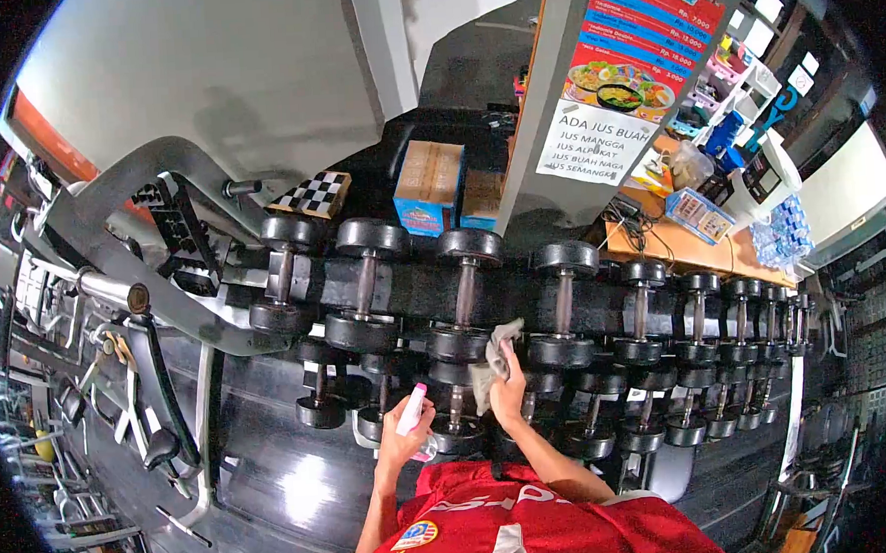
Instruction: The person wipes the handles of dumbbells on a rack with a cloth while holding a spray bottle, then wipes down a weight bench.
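Note:
My left hand (397,445) is closed around a spray bottle (411,412) with a white head and a pink tip, held low in front of the dumbbell rack. In my right hand (509,395) is a crumpled grey cloth (485,376), gripped between thumb and fingers. The cloth overlaps the near end of a black dumbbell (466,293) on the upper tier. Right of it lies another upper-tier dumbbell (564,305). Below the cloth, a lower-tier dumbbell (457,408) sits between my two hands.
Dumbbells line both rack tiers, getting smaller toward the right. Behind the rack stand a blue-and-brown carton (429,182) and a checkered board (311,195). A pillar with a menu poster (631,41) rises beside a cluttered wooden counter (698,259). Gym machines (154,392) stand at left.

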`<control>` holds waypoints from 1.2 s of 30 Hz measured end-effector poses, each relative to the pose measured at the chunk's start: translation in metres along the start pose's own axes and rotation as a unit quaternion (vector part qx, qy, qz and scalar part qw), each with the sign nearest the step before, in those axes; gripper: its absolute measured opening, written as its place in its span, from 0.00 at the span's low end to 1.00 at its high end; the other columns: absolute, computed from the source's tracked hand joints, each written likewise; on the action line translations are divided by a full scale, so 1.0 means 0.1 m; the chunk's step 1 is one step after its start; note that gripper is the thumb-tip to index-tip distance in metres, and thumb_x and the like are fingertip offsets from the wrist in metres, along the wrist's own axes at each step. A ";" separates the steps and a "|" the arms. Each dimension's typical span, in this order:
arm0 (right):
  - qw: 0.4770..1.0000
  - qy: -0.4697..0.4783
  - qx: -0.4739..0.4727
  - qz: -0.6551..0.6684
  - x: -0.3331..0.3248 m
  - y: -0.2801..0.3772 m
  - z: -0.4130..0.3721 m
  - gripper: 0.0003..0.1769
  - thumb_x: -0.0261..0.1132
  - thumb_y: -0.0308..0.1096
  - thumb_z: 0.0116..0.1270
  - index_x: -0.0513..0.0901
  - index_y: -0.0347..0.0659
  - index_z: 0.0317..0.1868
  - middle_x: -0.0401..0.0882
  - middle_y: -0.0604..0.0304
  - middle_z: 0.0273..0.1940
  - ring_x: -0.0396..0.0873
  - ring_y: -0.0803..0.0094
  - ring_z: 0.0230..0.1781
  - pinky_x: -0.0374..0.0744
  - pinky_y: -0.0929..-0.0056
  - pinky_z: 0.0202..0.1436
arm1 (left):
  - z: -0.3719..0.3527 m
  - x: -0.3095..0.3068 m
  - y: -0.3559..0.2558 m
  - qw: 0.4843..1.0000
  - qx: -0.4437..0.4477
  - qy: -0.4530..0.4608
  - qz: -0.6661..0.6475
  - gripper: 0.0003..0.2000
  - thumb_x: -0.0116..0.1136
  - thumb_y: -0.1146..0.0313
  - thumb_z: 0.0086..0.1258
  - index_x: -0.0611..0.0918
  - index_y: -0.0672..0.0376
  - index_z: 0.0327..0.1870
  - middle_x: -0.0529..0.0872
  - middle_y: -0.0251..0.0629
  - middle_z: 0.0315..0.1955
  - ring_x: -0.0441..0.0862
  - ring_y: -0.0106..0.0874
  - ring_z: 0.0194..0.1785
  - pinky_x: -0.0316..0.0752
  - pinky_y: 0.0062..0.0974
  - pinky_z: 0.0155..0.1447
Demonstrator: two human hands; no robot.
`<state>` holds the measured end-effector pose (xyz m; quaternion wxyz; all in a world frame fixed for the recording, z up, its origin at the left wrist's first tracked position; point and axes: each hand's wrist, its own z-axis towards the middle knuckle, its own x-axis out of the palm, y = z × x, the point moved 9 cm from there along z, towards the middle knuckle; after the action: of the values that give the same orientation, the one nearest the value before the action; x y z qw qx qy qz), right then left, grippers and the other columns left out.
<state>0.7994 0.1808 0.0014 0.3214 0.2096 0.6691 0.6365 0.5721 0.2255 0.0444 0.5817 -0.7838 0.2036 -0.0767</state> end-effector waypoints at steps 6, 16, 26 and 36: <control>0.987 0.100 -0.025 0.124 0.21 0.75 0.12 0.30 0.50 0.13 0.59 0.71 0.37 0.64 0.75 0.54 0.59 0.74 0.69 0.58 0.68 0.74 0.63 | -0.12 -0.05 0.08 0.999 -0.005 -0.037 -0.024 0.06 0.61 0.73 0.64 0.80 0.63 0.39 0.82 0.33 0.25 0.79 0.20 0.24 0.74 0.21 0.29; 0.832 0.307 -0.315 -0.338 0.69 0.98 0.09 0.41 0.65 0.23 0.47 0.68 0.55 0.66 0.60 0.56 0.69 0.60 0.57 0.69 0.57 0.54 0.73 | -0.19 0.02 0.02 1.000 0.012 -0.020 -0.003 0.07 0.60 0.72 0.64 0.79 0.63 0.39 0.80 0.32 0.27 0.79 0.21 0.24 0.76 0.21 0.28; 0.758 0.287 -0.395 -0.432 0.95 0.99 0.00 0.38 0.68 0.41 0.53 0.68 0.50 0.66 0.61 0.51 0.68 0.54 0.51 0.71 0.49 0.44 0.74 | -0.17 -0.05 0.08 1.000 -0.006 -0.001 -0.004 0.08 0.61 0.71 0.64 0.78 0.63 0.39 0.80 0.33 0.28 0.79 0.21 0.24 0.75 0.22 0.29; 0.403 0.361 -0.371 -0.755 2.22 0.11 -0.06 0.19 0.55 0.39 0.65 0.81 0.42 0.53 0.74 0.48 0.57 0.68 0.46 0.61 0.64 0.42 0.62 | -0.29 -0.40 0.19 0.997 -0.005 -0.078 -0.011 0.07 0.61 0.71 0.64 0.79 0.63 0.40 0.82 0.33 0.25 0.79 0.21 0.24 0.74 0.22 0.30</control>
<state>0.6366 0.3307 -0.0242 0.4461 -0.7696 0.3073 0.3381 0.5209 0.2118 0.0403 0.5913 -0.7923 0.1489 -0.0206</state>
